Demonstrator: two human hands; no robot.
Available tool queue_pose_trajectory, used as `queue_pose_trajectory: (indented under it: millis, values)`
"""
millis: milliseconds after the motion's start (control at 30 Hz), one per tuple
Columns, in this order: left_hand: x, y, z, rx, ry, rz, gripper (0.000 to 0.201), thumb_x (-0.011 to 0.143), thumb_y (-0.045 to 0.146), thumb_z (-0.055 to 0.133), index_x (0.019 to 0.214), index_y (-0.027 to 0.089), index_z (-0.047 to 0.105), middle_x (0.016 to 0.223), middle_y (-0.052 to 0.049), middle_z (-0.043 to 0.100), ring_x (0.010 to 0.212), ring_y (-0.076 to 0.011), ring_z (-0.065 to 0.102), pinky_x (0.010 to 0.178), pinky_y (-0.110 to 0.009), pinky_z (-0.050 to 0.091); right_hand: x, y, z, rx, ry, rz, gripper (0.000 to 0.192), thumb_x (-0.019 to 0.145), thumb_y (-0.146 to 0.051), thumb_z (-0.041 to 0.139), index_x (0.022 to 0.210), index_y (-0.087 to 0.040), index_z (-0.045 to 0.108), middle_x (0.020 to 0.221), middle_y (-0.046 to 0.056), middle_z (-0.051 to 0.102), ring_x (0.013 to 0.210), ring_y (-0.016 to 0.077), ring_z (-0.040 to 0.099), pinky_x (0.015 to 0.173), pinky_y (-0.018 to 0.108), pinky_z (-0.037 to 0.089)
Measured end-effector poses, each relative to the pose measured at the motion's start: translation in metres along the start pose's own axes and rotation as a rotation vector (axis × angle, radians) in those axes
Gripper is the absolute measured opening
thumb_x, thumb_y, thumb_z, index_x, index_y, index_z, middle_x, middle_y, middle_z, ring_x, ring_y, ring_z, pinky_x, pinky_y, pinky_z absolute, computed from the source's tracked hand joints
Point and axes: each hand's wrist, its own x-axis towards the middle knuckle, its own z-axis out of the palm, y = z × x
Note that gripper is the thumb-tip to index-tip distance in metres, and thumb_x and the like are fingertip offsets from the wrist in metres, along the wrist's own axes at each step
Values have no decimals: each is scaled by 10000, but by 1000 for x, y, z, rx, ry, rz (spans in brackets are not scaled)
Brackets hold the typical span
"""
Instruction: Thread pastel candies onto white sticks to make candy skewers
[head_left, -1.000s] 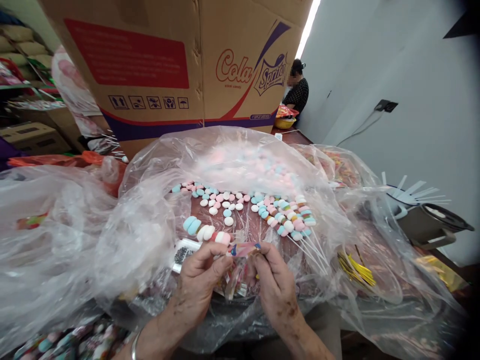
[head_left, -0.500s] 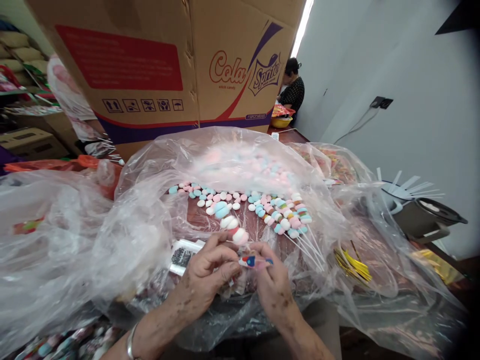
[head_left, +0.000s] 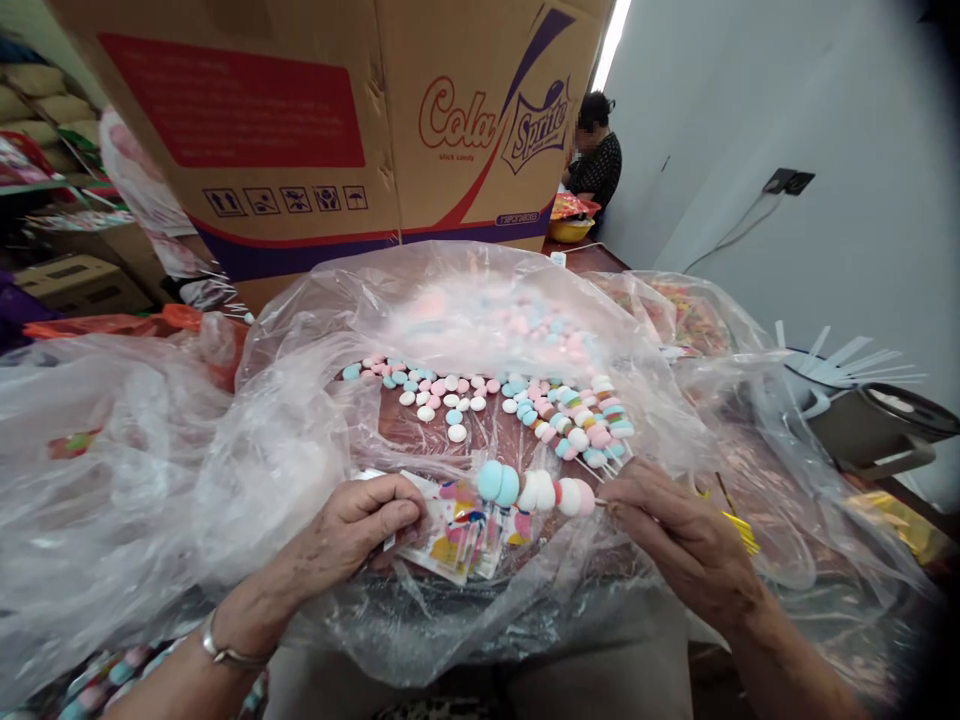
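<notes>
Presently, a skewer of pastel sweets (head_left: 538, 490) is being held by the right hand (head_left: 675, 528), whose fingers are being pressed together on its stick end. From that hand, the skewer is being pointed leftward above the surface (head_left: 409, 428), its long axis running nearly crosswise and its blue end being directed towards the left hand (head_left: 375, 512). Printed packets (head_left: 444, 550) are being partly overlapped. At their left edge, the left hand is being positioned with fingers curled; whether a packet is being gripped cannot be told.

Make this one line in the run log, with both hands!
right hand: holds candy skewer by one end | left hand: at printed packets | beyond: loose candies, more skewers
</notes>
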Motion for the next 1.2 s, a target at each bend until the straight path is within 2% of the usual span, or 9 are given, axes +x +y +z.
queue_pose_trajectory:
  millis: [133, 400, 533, 667, 933, 1067, 1200]
  values:
    - [2, 1, -3, 46, -32, -40, 357, 851, 515, 673, 773, 168, 685, 620, 9, 584, 433, -73, 375, 405, -185, 293, 2, 3, -7, -49, -51, -90, 187, 970, -119, 511, 892, -217, 650, 722, -5, 588, 699, 146, 550, 654, 259, 453]
    - [5, 4, 1, 78, -79, -72, 396, 835, 546, 667, 763, 158, 684, 650, 0, 591, 469, -81, 407, 431, -187, 299, 3, 4, -7, -76, -122, -114, 215, 996, -155, 479, 909, -222, 663, 723, 5, 623, 705, 158, 564, 659, 277, 466]
    - [5, 4, -1, 97, -107, -66, 442, 858, 580, 633, 759, 152, 688, 643, -13, 602, 485, -88, 402, 445, -194, 301, 4, 4, -7, -85, -116, -91, 221, 991, -157, 474, 892, -221, 661, 716, 10, 619, 697, 161, 577, 651, 277, 473]
    - [5, 5, 0, 81, -133, -63, 450, 873, 584, 622, 762, 154, 696, 597, 10, 559, 467, -81, 382, 441, -191, 287, 5, 4, -5, -95, -116, -130, 200, 979, -134, 489, 911, -224, 655, 704, 0, 608, 690, 157, 566, 638, 271, 465]
    - [9, -3, 2, 29, -77, -102, 422, 849, 573, 663, 755, 162, 641, 527, 43, 501, 431, -75, 356, 419, -189, 253, 3, -2, -8, -226, -25, -220, 163, 961, -117, 524, 985, -208, 657, 726, 16, 623, 676, 167, 530, 626, 293, 453]
    - [9, -7, 0, 15, -133, -108, 445, 880, 592, 628, 778, 159, 628, 594, 6, 591, 449, -74, 359, 435, -194, 240, 1, 1, -9, -227, -38, -237, 158, 965, -116, 518, 987, -203, 648, 731, 15, 616, 681, 165, 521, 656, 293, 463]
    - [8, -5, 0, 5, -169, -99, 473, 892, 610, 601, 775, 153, 634, 712, -53, 706, 447, -73, 383, 451, -208, 256, -1, 2, -8, -228, -16, -175, 172, 959, -121, 505, 960, -212, 651, 714, 13, 600, 666, 166, 527, 616, 289, 444]
